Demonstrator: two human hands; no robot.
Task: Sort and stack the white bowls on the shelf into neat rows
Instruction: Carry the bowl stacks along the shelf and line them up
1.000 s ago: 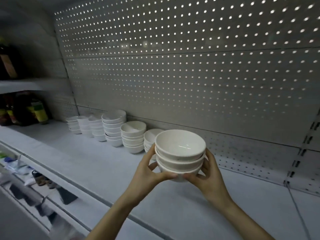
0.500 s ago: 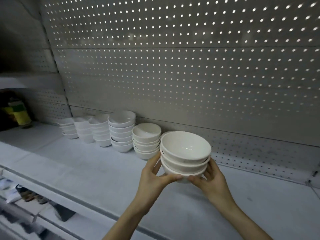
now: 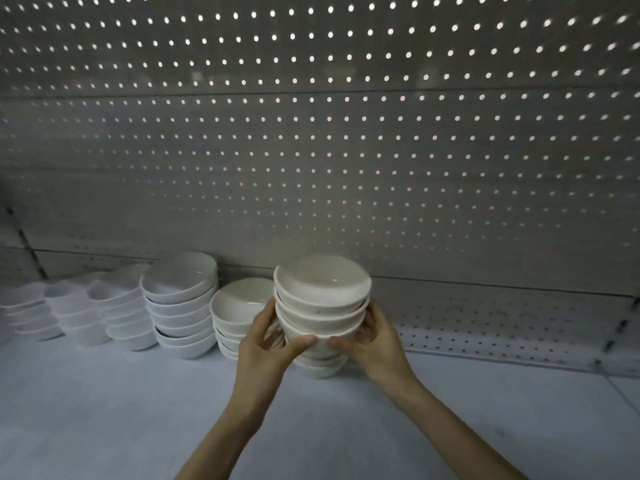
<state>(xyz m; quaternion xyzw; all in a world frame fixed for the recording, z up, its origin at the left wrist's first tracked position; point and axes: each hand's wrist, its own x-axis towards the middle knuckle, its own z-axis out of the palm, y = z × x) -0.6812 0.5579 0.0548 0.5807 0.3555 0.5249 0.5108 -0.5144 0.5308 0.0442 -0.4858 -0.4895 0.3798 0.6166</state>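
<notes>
I hold a small stack of three white bowls [image 3: 322, 299] between both hands, directly over a lower stack of bowls [image 3: 320, 367] that stands on the white shelf [image 3: 121, 403] by the back wall. My left hand [image 3: 268, 344] grips the held stack's left side, thumb under the bottom bowl. My right hand [image 3: 375, 341] grips its right side. Whether the held bowls touch the stack beneath is hidden by my fingers. To the left runs a row of several more bowl stacks: one right beside [image 3: 235, 310], a taller one [image 3: 180, 306], then smaller bowls [image 3: 121, 313].
A perforated metal back panel [image 3: 346, 150] rises behind the row. The shelf surface stretches toward me and to the right of the stacks. Upright slotted posts [image 3: 620, 327] stand at the far right and far left.
Both hands carried the three bowls away from me to the back of the shelf, over the last stack in the row. The camera swung right, dropping the bottles out of view.
</notes>
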